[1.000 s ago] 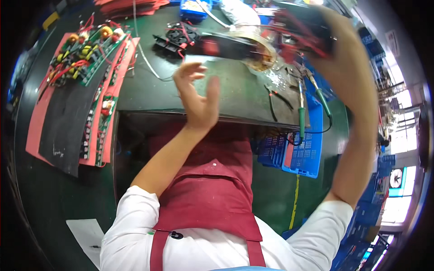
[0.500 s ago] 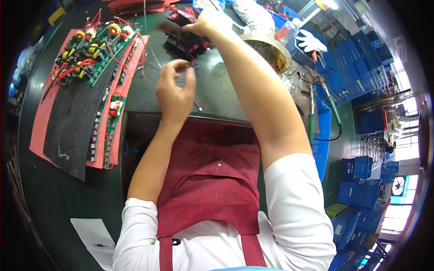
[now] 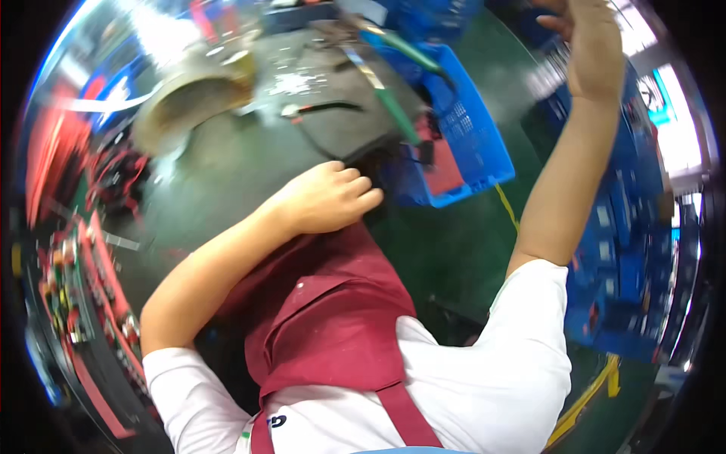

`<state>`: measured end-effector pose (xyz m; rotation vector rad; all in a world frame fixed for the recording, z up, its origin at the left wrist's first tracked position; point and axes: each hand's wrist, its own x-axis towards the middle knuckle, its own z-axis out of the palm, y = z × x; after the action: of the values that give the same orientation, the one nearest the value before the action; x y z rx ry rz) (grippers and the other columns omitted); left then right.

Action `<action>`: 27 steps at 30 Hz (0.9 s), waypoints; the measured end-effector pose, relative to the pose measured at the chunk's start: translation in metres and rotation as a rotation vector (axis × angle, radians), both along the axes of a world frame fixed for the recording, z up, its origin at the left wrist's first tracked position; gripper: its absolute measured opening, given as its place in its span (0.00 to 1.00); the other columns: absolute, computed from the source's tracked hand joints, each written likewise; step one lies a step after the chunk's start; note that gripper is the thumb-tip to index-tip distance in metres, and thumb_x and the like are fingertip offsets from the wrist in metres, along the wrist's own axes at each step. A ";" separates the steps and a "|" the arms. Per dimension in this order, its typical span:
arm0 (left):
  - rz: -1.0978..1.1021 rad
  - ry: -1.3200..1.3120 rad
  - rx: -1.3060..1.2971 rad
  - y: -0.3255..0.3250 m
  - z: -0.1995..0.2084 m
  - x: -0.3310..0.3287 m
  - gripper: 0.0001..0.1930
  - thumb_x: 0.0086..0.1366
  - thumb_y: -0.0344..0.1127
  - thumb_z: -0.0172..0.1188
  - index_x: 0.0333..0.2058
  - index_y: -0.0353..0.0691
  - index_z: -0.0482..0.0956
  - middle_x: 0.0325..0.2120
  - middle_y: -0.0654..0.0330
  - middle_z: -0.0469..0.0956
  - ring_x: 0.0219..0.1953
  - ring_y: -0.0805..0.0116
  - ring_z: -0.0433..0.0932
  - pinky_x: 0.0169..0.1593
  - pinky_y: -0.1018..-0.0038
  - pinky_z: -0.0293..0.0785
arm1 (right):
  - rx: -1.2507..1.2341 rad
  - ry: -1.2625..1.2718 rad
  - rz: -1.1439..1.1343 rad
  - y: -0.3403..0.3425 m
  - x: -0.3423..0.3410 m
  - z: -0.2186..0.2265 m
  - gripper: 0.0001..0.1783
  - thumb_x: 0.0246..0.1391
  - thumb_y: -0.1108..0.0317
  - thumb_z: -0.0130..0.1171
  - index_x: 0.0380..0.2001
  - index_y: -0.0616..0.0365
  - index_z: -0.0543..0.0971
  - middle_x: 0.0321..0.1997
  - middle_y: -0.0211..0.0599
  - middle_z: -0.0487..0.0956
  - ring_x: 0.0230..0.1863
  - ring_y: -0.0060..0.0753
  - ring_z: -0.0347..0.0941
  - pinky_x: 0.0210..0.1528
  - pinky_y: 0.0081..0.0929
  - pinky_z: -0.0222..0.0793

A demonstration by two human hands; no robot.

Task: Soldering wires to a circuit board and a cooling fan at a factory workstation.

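Left hand (image 3: pixel 333 197) by the workbench (image 3: pixel 227 159), right hand (image 3: pixel 594 53) raised far off

At the far left lie circuit boards (image 3: pixel 68 303), too blurred to count, beside pinkish-red sheets (image 3: pixel 98 393). Behind them is one tangle of black parts with red wires (image 3: pixel 117 170). Next comes one pale, round duct mouth (image 3: pixel 181 106), stained brown at its rim.

The left hand is at the bench's near edge, back upward, its fingers bent inward; whether it touches the edge or has something under the fingers cannot be told. One pair of pliers (image 3: pixel 333 106) lies on the bench beyond this hand, apart from it: dark, slim, curved handles, spread, with a touch of red near the joint at the left end. White specks (image 3: pixel 299 83) are scattered just past the pliers.

To the right are two soldering irons, one with the nearer green handle (image 3: pixel 393 110), the other with the farther green handle (image 3: pixel 412 49). One blue perforated basket (image 3: pixel 484 136) stands beyond the bench's right side, holding a red sheet (image 3: pixel 442 166).

The right hand is at upper right, well apart from pliers and basket. Its fingers are blurred and partly cut off, so neither its spread nor any hold can be told. Blue crates (image 3: pixel 605 250) stand beyond that forearm.
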<state>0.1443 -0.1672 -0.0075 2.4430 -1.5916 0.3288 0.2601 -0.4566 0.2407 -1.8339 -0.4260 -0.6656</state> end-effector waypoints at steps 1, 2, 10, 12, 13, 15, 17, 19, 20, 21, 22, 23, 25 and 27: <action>-0.043 0.007 0.055 -0.003 -0.006 0.018 0.06 0.66 0.38 0.60 0.39 0.46 0.77 0.30 0.64 0.78 0.36 0.64 0.83 0.41 0.65 0.79 | 0.122 0.087 -0.100 -0.016 0.015 -0.025 0.16 0.72 0.56 0.66 0.44 0.60 0.83 0.35 0.28 0.85 0.29 0.17 0.76 0.31 0.16 0.70; -0.100 0.006 0.105 -0.009 -0.010 0.036 0.05 0.67 0.37 0.60 0.38 0.45 0.77 0.30 0.64 0.78 0.36 0.64 0.83 0.41 0.64 0.79 | 0.098 0.185 -0.137 -0.064 0.043 -0.062 0.19 0.69 0.50 0.68 0.45 0.57 0.85 0.38 0.29 0.86 0.35 0.22 0.80 0.34 0.23 0.73; -0.149 0.146 0.093 -0.014 -0.021 0.074 0.11 0.58 0.38 0.73 0.36 0.44 0.81 0.24 0.63 0.72 0.27 0.61 0.76 0.32 0.62 0.72 | -0.310 1.143 -0.336 -0.210 0.163 -0.501 0.33 0.53 0.44 0.76 0.45 0.68 0.90 0.39 0.54 0.90 0.40 0.46 0.89 0.46 0.43 0.85; -0.154 0.082 0.044 -0.028 -0.009 0.084 0.11 0.56 0.39 0.74 0.32 0.45 0.80 0.22 0.64 0.69 0.24 0.63 0.73 0.29 0.65 0.68 | -0.477 1.171 -0.343 -0.221 0.178 -0.565 0.38 0.53 0.44 0.76 0.54 0.69 0.87 0.53 0.56 0.89 0.54 0.49 0.88 0.59 0.43 0.82; -0.125 0.097 0.076 -0.023 -0.005 0.081 0.11 0.56 0.39 0.74 0.31 0.45 0.80 0.21 0.65 0.68 0.23 0.64 0.72 0.29 0.65 0.67 | -0.453 1.184 -0.308 -0.200 0.181 -0.600 0.38 0.53 0.44 0.76 0.54 0.69 0.87 0.53 0.56 0.89 0.54 0.49 0.88 0.59 0.43 0.82; -0.071 0.104 0.119 -0.011 -0.004 0.074 0.13 0.53 0.41 0.76 0.28 0.46 0.79 0.19 0.66 0.66 0.21 0.65 0.70 0.27 0.66 0.64 | -0.462 1.408 -0.360 -0.153 0.177 -0.655 0.35 0.58 0.45 0.73 0.58 0.63 0.86 0.61 0.52 0.86 0.60 0.49 0.85 0.62 0.46 0.82; -0.066 0.108 0.134 -0.016 0.004 0.075 0.14 0.51 0.41 0.76 0.27 0.45 0.79 0.19 0.66 0.65 0.21 0.66 0.69 0.27 0.67 0.62 | -0.499 1.620 -0.460 -0.142 0.174 -0.683 0.33 0.62 0.47 0.70 0.62 0.58 0.85 0.70 0.47 0.82 0.67 0.50 0.82 0.64 0.49 0.81; -0.092 0.117 0.127 -0.024 0.006 0.079 0.14 0.50 0.43 0.76 0.27 0.45 0.79 0.19 0.67 0.67 0.20 0.67 0.68 0.27 0.67 0.61 | -0.678 1.462 -0.644 -0.166 0.181 -0.691 0.22 0.55 0.61 0.76 0.52 0.54 0.91 0.53 0.41 0.91 0.57 0.41 0.89 0.56 0.43 0.86; -0.078 0.120 0.155 -0.024 0.013 0.079 0.14 0.52 0.43 0.76 0.27 0.46 0.79 0.19 0.67 0.66 0.20 0.69 0.69 0.26 0.68 0.62 | -0.802 1.453 -0.537 -0.150 0.191 -0.684 0.22 0.54 0.61 0.77 0.52 0.54 0.91 0.53 0.42 0.91 0.58 0.43 0.88 0.57 0.43 0.85; -0.062 0.135 0.187 -0.021 0.017 0.076 0.13 0.55 0.44 0.75 0.27 0.47 0.80 0.18 0.68 0.66 0.20 0.70 0.70 0.26 0.69 0.63 | -0.926 1.443 -0.416 -0.128 0.196 -0.677 0.23 0.52 0.62 0.77 0.52 0.54 0.91 0.52 0.44 0.91 0.59 0.44 0.88 0.58 0.44 0.85; -0.041 0.144 0.230 -0.015 0.019 0.070 0.14 0.54 0.45 0.76 0.28 0.47 0.80 0.18 0.69 0.66 0.20 0.71 0.69 0.26 0.70 0.63 | -0.986 1.401 -0.209 -0.097 0.211 -0.658 0.24 0.51 0.58 0.78 0.51 0.55 0.91 0.55 0.44 0.90 0.58 0.46 0.88 0.57 0.44 0.85; -0.026 0.154 0.266 -0.007 0.022 0.065 0.14 0.54 0.45 0.76 0.28 0.47 0.80 0.18 0.69 0.66 0.20 0.71 0.69 0.26 0.70 0.63 | -1.036 1.345 -0.012 -0.068 0.225 -0.634 0.26 0.50 0.54 0.78 0.51 0.56 0.91 0.58 0.44 0.89 0.57 0.48 0.88 0.56 0.45 0.85; -0.030 0.135 0.235 -0.008 0.020 0.066 0.15 0.51 0.46 0.75 0.27 0.45 0.80 0.18 0.69 0.67 0.20 0.70 0.68 0.26 0.69 0.60 | -0.867 1.042 0.141 -0.066 0.245 -0.613 0.29 0.50 0.47 0.78 0.48 0.59 0.91 0.63 0.44 0.86 0.59 0.51 0.85 0.60 0.50 0.82; -0.032 0.138 0.217 -0.016 0.020 0.070 0.15 0.51 0.47 0.75 0.27 0.45 0.80 0.18 0.69 0.67 0.18 0.70 0.67 0.26 0.69 0.59 | -0.840 0.879 0.078 -0.068 0.259 -0.615 0.32 0.48 0.45 0.79 0.48 0.59 0.90 0.63 0.45 0.84 0.61 0.52 0.83 0.64 0.51 0.79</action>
<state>0.2140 -0.1832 0.0128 2.5294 -1.6826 -0.0197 0.5194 -0.5246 -0.3746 -2.6382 -0.1717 0.4945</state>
